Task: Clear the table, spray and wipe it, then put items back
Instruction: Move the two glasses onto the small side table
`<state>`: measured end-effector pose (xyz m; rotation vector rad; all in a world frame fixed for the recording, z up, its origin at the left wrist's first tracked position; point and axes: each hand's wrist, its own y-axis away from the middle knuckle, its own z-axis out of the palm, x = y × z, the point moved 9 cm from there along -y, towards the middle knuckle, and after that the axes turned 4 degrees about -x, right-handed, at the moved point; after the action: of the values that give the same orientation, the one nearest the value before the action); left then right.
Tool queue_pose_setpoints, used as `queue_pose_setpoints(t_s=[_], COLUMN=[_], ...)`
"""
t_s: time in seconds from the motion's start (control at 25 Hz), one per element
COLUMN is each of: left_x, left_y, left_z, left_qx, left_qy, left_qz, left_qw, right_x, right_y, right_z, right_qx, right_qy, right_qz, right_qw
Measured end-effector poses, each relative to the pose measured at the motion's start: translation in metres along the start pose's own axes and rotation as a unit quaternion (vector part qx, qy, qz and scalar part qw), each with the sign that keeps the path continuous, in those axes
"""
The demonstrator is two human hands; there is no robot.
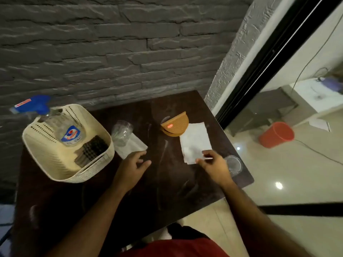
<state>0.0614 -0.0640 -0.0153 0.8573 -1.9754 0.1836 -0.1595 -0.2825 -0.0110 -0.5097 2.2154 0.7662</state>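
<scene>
Right hand (213, 165) partly hides glass (234, 164)

Light: dim indoor, dark tabletop (167, 182) | Source: brighter from the right, past the glass door (297, 127) | Glare: two white spots on the glossy floor (278, 185), faint streaky sheen mid-tabletop | Shadows: soft, deepest at the tabletop's near-left corner | Blur: soft overall, spray bottle (46, 117) smeared | Distortion: wide-angle bend at edges

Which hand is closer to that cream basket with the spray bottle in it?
The left hand: it hovers open just right of the cream basket, near its front corner. The right hand is farther right, pinching the white napkin.
</scene>
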Motion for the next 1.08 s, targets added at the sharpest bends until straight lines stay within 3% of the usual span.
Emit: queue_pose_setpoints(t_s=[0.12,0.2,0.32,0.44,0.68,0.8,0.92,1.0,1.08], left_x=[0.001,0.000,0.001,0.003,0.023,0.027,0.033,0.044,0.063], left_y=[-0.013,-0.020,-0.026,-0.034,-0.054,-0.058,-0.059,-0.060,-0.062], left_z=[0.016,0.028,0.045,0.060,0.079,0.085,0.094,0.099,0.102], left_qx=[-0.021,-0.027,-0.034,-0.027,-0.035,-0.058,-0.098,-0.117,-0.130], left_qy=[-0.008,0.001,0.021,0.034,0.031,0.048,0.076,0.102,0.145], left_qz=[-0.025,-0.053,-0.074,-0.092,-0.099,-0.113,-0.124,-0.123,-0.119], left_qw=[0.999,0.998,0.996,0.995,0.994,0.991,0.984,0.980,0.974], right_x=[0.006,0.022,0.066,0.101,0.106,0.096,0.067,0.037,0.004], right_y=[-0.017,-0.032,-0.051,-0.061,-0.077,-0.082,-0.084,-0.087,-0.087], right_z=[-0.060,-0.092,-0.095,-0.076,-0.073,-0.098,-0.120,-0.102,-0.062], right_qx=[0.069,0.046,-0.065,-0.137,-0.102,-0.067,0.008,-0.033,-0.125], right_qy=[0.206,0.293,0.326,0.371,0.380,0.281,0.001,-0.188,-0.330], right_qz=[0.006,0.040,0.109,0.119,0.069,0.095,0.110,0.093,0.078], right_qw=[0.976,0.954,0.937,0.911,0.917,0.953,0.994,0.977,0.933])
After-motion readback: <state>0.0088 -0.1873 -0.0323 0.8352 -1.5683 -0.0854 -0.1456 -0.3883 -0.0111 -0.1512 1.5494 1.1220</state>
